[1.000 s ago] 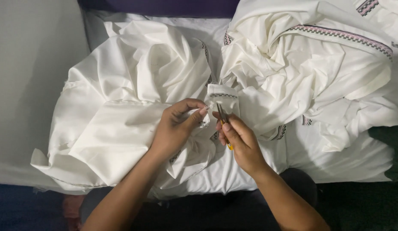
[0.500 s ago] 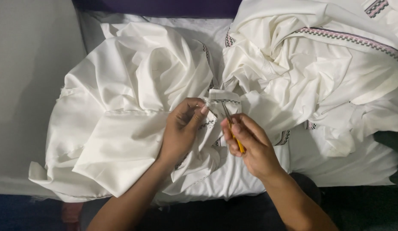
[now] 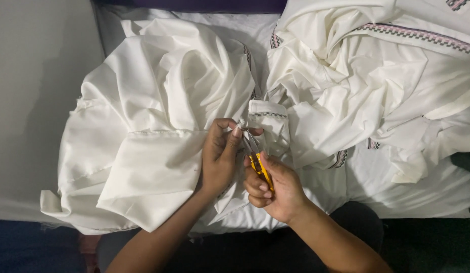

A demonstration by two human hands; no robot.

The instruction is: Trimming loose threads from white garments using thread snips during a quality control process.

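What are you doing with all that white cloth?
A person sits over a heap of white garments with patterned trim. The left hand pinches a small edge of the cloth, and the right hand holds a yellow-handled thread snipper, its metal tip right at the pinched spot. More white cloth is bunched up to the right.

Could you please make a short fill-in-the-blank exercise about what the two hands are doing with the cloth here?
1. The right hand holds a small cutter with a ____ handle.
2. The left hand pinches the ____ cloth.
3. The patterned trim runs along the cloth at the upper ____ of the view.

Missing words: yellow; white; right
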